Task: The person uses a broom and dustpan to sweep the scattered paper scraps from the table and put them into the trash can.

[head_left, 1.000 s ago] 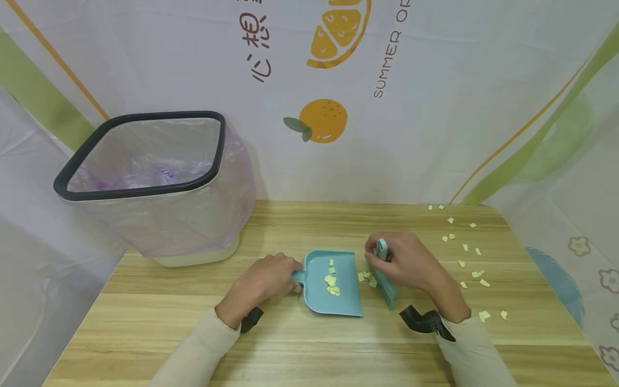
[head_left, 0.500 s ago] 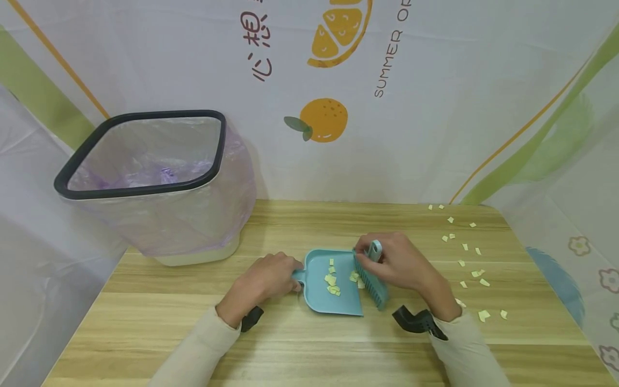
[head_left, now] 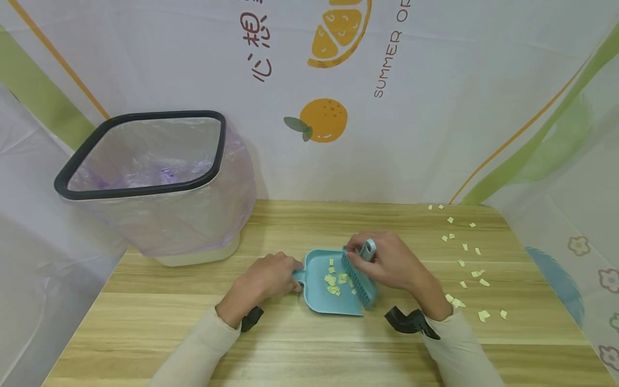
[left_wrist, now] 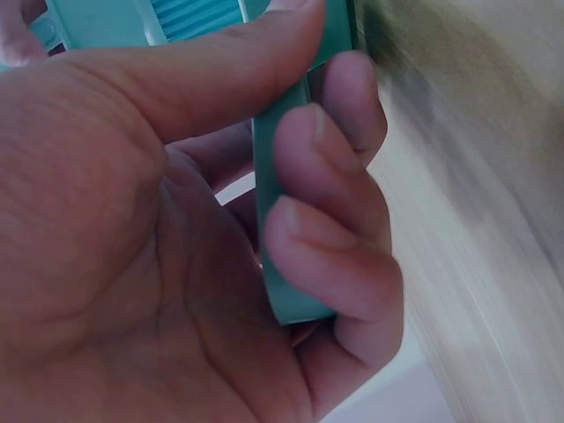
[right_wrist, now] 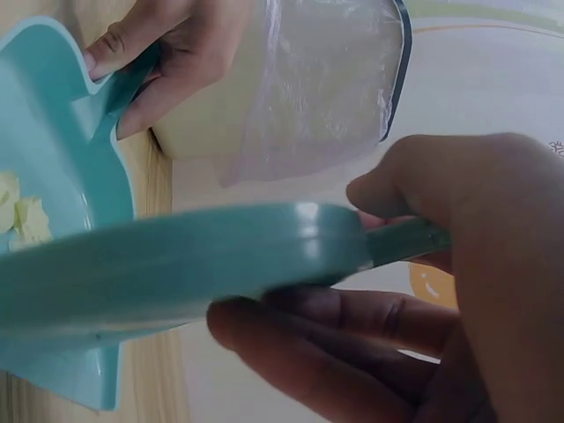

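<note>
A blue-green dustpan [head_left: 319, 301] lies flat on the wooden table, its mouth to the right. My left hand [head_left: 271, 277] grips its handle [left_wrist: 286, 291], fingers curled round it in the left wrist view. Several pale yellow paper scraps [head_left: 331, 280] lie in the pan. My right hand [head_left: 387, 260] holds a matching small brush [head_left: 360, 282] by its handle [right_wrist: 405, 242], thumb on one side and fingers on the other. The bristles stand over the pan's open lip, right beside some scraps.
More paper scraps [head_left: 475, 274] are scattered along the table's [head_left: 416, 355] right side, a few close to my right wrist. A bin [head_left: 193, 220] with a dark rim and a thin purple-tinted liner stands at the back left. A printed white curtain hangs behind.
My right hand has moved the brush left, from beyond the pan's lip to over it, pushing several scraps from the table into the pan. The left hand and dustpan have stayed still.
</note>
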Motion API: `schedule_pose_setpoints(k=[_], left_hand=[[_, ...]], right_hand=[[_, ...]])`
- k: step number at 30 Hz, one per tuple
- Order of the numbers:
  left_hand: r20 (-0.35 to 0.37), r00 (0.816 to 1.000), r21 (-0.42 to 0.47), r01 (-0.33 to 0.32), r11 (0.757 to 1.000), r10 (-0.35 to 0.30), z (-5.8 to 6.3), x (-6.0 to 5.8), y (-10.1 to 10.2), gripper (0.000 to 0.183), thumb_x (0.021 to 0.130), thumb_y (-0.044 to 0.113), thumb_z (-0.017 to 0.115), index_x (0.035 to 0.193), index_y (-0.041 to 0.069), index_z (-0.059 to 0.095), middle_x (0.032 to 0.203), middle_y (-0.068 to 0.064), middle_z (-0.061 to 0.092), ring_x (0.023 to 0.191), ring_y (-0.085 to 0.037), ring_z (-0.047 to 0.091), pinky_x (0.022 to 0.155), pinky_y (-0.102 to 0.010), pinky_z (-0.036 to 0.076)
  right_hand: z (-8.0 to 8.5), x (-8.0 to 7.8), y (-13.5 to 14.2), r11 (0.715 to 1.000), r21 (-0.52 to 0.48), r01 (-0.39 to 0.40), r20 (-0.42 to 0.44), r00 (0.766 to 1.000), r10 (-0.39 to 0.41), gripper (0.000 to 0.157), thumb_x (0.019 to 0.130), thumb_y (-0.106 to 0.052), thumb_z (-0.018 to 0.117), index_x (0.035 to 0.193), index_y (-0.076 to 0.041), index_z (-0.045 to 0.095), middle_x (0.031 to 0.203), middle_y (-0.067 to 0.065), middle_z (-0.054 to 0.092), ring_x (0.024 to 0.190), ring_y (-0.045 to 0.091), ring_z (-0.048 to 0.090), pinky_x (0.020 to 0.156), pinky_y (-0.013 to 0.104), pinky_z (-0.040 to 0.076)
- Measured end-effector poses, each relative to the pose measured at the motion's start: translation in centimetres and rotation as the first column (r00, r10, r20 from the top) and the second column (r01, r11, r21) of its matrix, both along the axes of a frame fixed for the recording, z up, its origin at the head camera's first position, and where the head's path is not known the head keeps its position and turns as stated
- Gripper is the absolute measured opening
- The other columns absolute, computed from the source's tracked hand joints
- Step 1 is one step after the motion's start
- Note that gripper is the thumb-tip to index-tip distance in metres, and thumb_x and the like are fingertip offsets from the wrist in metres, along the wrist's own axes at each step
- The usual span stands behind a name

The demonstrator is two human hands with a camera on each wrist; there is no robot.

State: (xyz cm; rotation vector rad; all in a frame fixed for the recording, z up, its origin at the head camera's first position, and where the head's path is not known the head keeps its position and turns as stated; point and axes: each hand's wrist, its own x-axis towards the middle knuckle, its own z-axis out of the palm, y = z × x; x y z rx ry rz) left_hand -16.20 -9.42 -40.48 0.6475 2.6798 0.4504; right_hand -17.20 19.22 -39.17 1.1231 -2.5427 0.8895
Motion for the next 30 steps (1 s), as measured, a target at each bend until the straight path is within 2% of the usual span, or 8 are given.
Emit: schedule_pose_setpoints(k=[8, 11, 19, 30], left_hand=[[0.001, 1.000, 0.009, 0.000, 1.000, 0.000, 0.0, 0.0, 0.0, 0.027, 0.097, 0.014, 0.086, 0.123, 0.007, 0.080, 0.084, -0.003, 0.060, 0.072, -0.020, 0.051, 0.066, -0.037, 0.043], [-0.001, 1.000, 0.010, 0.004, 1.000, -0.004, 0.0, 0.1, -0.1, 0.024, 0.097, 0.014, 0.086, 0.120, 0.007, 0.081, 0.082, -0.003, 0.058, 0.072, -0.019, 0.050, 0.065, -0.037, 0.042], [-0.005, 1.000, 0.010, 0.008, 1.000, -0.008, 0.0, 0.0, -0.1, 0.019, 0.097, 0.015, 0.086, 0.114, 0.009, 0.080, 0.078, -0.001, 0.054, 0.071, -0.018, 0.049, 0.065, -0.036, 0.041], [-0.001, 1.000, 0.002, 0.006, 1.000, -0.006, 0.0, 0.0, -0.1, 0.029, 0.097, 0.015, 0.087, 0.124, 0.007, 0.081, 0.083, -0.003, 0.059, 0.073, -0.020, 0.052, 0.067, -0.038, 0.044]], right_hand=[[0.4, 0.2, 0.4, 0.997, -0.053, 0.053, 0.022, 0.998, -0.052, 0.003, 0.099, -0.012, 0.076, 0.100, -0.013, 0.079, 0.085, -0.012, 0.071, 0.064, 0.002, 0.053, 0.058, 0.028, 0.047], [0.4, 0.1, 0.7, 0.997, -0.042, 0.071, 0.015, 0.997, -0.071, 0.002, 0.100, -0.013, 0.076, 0.098, -0.013, 0.078, 0.083, -0.012, 0.070, 0.063, 0.001, 0.051, 0.057, 0.027, 0.046], [0.0, 0.0, 0.2, 0.998, -0.004, 0.059, 0.012, 0.998, -0.059, 0.007, 0.100, -0.016, 0.076, 0.093, -0.017, 0.078, 0.078, -0.016, 0.068, 0.062, -0.001, 0.050, 0.057, 0.026, 0.046], [-0.2, 0.2, -1.3, 0.998, -0.017, 0.055, -0.001, 0.998, -0.055, 0.009, 0.102, -0.016, 0.074, 0.097, -0.013, 0.079, 0.083, -0.009, 0.073, 0.064, 0.000, 0.053, 0.059, 0.026, 0.048]])
